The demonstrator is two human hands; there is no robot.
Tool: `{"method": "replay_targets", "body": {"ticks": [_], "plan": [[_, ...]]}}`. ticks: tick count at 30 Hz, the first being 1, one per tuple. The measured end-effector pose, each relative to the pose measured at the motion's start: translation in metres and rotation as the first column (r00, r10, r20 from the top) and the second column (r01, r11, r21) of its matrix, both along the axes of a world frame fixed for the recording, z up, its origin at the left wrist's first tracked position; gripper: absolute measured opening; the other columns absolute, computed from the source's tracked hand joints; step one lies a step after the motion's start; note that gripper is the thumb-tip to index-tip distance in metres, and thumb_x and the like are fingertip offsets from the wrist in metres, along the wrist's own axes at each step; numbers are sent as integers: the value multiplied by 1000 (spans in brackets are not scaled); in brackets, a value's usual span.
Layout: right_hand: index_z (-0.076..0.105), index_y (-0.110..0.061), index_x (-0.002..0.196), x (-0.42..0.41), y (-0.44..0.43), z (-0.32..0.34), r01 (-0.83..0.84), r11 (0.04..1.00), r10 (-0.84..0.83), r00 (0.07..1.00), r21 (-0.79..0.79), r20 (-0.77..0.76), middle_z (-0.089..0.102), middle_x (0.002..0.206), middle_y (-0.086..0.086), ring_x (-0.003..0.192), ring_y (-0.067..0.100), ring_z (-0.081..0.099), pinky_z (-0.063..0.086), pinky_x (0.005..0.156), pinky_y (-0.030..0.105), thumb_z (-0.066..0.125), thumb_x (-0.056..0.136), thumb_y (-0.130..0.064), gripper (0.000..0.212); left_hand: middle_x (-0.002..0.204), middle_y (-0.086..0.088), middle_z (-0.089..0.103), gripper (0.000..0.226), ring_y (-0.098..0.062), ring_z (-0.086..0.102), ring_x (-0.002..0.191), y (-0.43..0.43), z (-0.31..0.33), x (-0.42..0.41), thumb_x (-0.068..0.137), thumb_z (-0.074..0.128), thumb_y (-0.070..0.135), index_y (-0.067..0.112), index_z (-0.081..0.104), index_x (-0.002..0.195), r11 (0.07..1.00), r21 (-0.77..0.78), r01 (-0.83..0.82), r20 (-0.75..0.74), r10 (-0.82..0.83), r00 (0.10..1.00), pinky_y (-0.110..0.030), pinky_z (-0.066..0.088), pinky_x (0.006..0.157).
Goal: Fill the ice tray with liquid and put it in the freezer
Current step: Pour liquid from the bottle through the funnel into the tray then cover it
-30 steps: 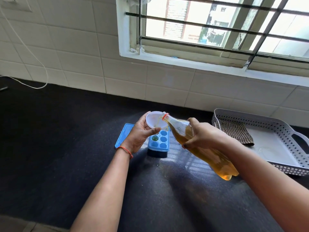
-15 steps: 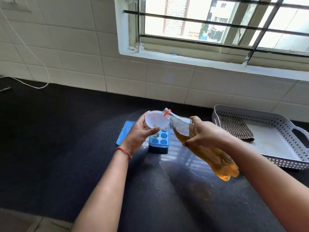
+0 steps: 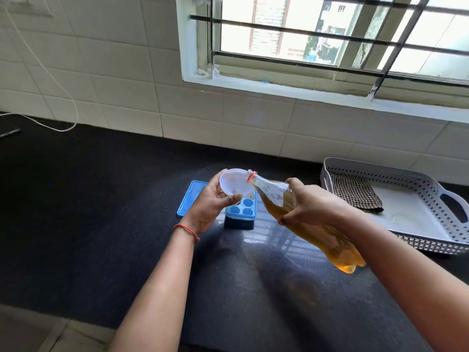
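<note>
left hand (image 3: 207, 207) grips funnel (image 3: 234, 182) over ice tray (image 3: 242, 210); right hand (image 3: 308, 205) grips tilted bottle (image 3: 274, 196) at its rim

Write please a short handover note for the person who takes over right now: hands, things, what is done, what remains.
Left hand holds the white funnel over the blue ice tray on the counter.
Right hand grips the bottle of amber liquid, tilted, its open mouth at the funnel rim.
The tray's lid lies flat beside the tray.
Done: lid off, bottle uncapped, pour set up. Whether any cell is filled, I cannot tell.
Left: fill the cells, close the lid, carry the tray to the freezer, not in view.
</note>
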State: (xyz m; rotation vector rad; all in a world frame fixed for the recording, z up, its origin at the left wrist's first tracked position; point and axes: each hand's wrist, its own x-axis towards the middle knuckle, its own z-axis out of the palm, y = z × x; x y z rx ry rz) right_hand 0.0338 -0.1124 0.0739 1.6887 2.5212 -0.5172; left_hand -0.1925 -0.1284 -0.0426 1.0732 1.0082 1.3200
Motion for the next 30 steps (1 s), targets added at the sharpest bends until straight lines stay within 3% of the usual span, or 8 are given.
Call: {"method": "replay_targets", "body": {"ticks": [5,13,19,22,25,30], "plan": [[29,-21,137,0,0,1,-7,1000,7,1000,1,10,53,104,3,88,22,54,47,70,28,77,67,-45,87,137,-12,52,86,-26,50,127,-1,0,1,67,79,17,13,36,141,1000,-3,-7,-6,7,1000,-46,38,108],[28,-20,137,-1,2,-2,-13,1000,13,1000,3,20,51,100,4,88,24,55,48,70,30,77,67,-45,89,130,-9,55,68,-26,52,125,-2,2,2,75,69,3,19,41,135,1000,3,-27,7,27,1000,-39,44,105],[23,-20,142,1,5,-3,-7,1000,7,1000,-8,6,54,109,7,89,22,52,44,70,28,77,68,-45,95,133,-12,53,75,-26,51,126,-1,2,2,69,73,11,20,41,135,1000,0,-22,10,22,1000,-42,41,106],[23,-20,141,1,7,-3,-9,1000,9,1000,-7,11,53,106,6,88,22,52,43,68,28,77,68,-45,94,134,-13,51,77,-25,51,126,1,1,1,71,76,9,18,39,138,1000,-5,-14,-1,14,1000,-42,42,106],[22,-21,143,2,7,-3,-10,1000,10,1000,-13,4,56,117,9,89,21,52,43,68,28,77,69,-45,95,133,-10,52,76,-23,51,125,1,1,1,75,73,5,16,37,140,1000,-12,-10,-8,10,1000,-43,41,107],[21,-20,144,3,8,-5,-5,1000,5,1000,-15,-8,55,111,7,88,21,52,42,68,27,77,68,-45,97,132,-9,51,74,-23,49,126,1,0,1,71,77,9,25,40,134,1000,-20,0,-13,0,1000,-41,42,106]]}}
